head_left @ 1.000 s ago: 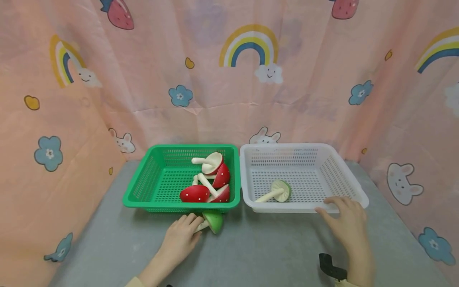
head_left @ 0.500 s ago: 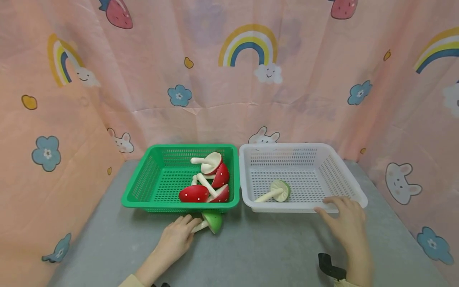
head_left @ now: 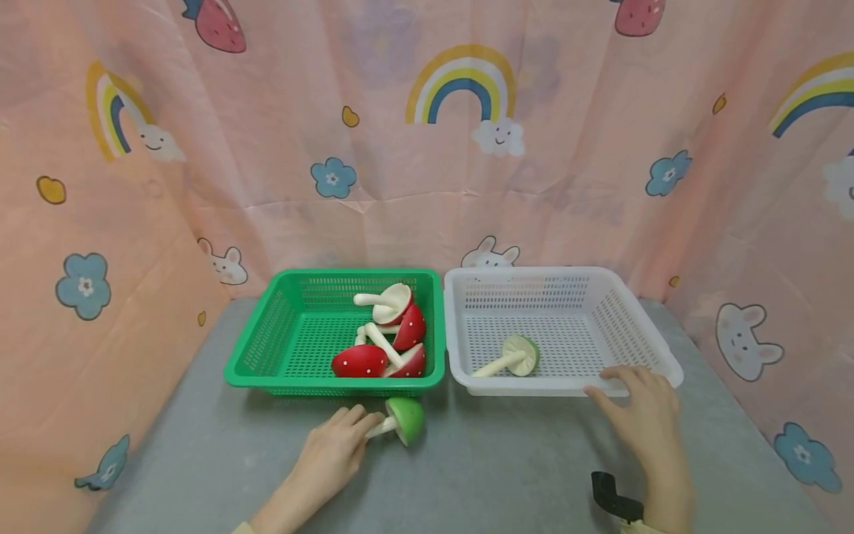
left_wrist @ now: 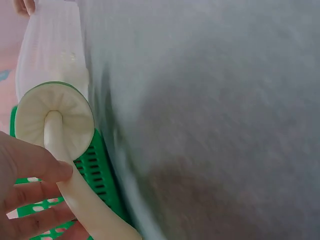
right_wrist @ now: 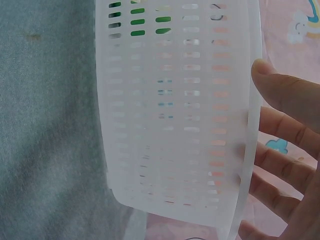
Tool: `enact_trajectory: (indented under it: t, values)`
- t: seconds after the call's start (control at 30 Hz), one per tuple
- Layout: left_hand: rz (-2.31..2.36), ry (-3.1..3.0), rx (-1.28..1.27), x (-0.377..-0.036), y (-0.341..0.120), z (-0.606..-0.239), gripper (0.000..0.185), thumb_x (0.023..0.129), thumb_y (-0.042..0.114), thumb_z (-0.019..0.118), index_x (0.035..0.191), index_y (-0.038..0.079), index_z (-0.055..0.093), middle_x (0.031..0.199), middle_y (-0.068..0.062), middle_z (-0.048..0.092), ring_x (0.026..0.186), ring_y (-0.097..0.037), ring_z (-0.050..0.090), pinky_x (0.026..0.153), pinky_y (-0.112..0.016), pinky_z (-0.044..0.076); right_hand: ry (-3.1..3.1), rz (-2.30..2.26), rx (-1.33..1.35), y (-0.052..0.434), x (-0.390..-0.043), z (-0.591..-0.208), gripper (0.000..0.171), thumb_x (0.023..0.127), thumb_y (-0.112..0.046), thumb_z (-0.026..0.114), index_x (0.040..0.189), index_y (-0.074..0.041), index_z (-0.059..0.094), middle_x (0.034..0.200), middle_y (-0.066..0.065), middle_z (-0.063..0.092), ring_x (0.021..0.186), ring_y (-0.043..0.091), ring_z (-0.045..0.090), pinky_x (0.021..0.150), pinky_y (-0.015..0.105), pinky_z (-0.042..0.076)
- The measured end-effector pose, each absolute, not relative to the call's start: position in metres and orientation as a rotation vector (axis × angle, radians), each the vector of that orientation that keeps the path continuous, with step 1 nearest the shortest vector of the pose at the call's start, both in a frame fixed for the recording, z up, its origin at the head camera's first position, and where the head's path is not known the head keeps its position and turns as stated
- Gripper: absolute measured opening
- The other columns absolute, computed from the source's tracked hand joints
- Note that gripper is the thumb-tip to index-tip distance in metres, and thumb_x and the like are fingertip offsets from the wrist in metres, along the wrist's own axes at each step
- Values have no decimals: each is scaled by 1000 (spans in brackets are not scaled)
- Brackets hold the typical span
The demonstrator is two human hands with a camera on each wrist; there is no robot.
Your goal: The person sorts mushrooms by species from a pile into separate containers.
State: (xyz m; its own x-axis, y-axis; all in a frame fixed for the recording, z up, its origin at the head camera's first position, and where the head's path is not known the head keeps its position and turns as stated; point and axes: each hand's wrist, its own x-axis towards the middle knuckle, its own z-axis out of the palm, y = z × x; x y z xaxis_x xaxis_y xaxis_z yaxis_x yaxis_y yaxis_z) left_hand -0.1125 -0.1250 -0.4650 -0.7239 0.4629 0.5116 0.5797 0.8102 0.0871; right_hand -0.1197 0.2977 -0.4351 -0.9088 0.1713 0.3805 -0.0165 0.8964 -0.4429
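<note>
My left hand (head_left: 352, 436) pinches the pale stem of a green-capped mushroom (head_left: 405, 420) on the grey table, just in front of the green basket (head_left: 280, 348). The left wrist view shows the mushroom's cream underside (left_wrist: 55, 120) and my fingers (left_wrist: 30, 167) round its stem. My right hand (head_left: 630, 397) rests with relaxed fingers on the front right rim of the white basket (head_left: 574, 386); the right wrist view shows my fingers (right_wrist: 285, 135) along the white basket's rim (right_wrist: 250, 100). Another green mushroom (head_left: 515, 355) lies inside the white basket.
Several red, white-dotted mushrooms (head_left: 383, 345) lie in the green basket's right half. The two baskets stand side by side at the back of the table (head_left: 494, 475). A pink patterned cloth (head_left: 427, 148) walls in the back and both sides.
My left hand has drawn the green mushroom slightly right and toward me, away from the green basket. The right hand has stayed on the white basket's rim.
</note>
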Motion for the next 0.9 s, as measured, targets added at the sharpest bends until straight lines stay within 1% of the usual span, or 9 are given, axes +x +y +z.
enact_trajectory:
  t: [0.33,0.5,0.57,0.7,0.9]
  values:
    - [-336,-2498,-899,-100,-99,-450,42,69,5,78,105,24,69,84,12,59,73,-3,51,49,-14,43,-2633,606,-103,297,-118,-432,33,80,-28,77,100,-4,67,110,26,60,102,44,49,84,59,34]
    - [-397,-2498,-972,-99,-83,-437,46,70,3,77,110,24,68,89,12,61,77,-3,52,53,-13,44,-2634,604,-107,297,-117,-431,34,80,-28,77,100,-3,67,110,26,61,102,45,49,84,60,34]
    - [-425,-2496,-995,-100,-77,-432,46,71,1,75,111,23,68,90,12,61,78,-3,53,53,-13,44,-2632,598,-105,298,-117,-431,34,80,-29,77,100,-4,67,109,25,61,102,45,50,84,59,35]
    - [-484,-2482,-1023,-105,-64,-424,45,72,3,74,112,23,67,92,12,62,79,-3,53,55,-12,44,-2632,586,-101,298,-117,-432,34,80,-29,77,100,-4,67,110,25,61,101,44,50,83,59,36]
    - [-562,-2439,-1061,-120,-47,-408,37,77,5,73,109,21,68,86,10,62,73,-4,54,53,-12,43,-2638,578,-107,297,-118,-433,35,79,-29,78,100,-3,67,110,26,61,102,45,50,84,59,36]
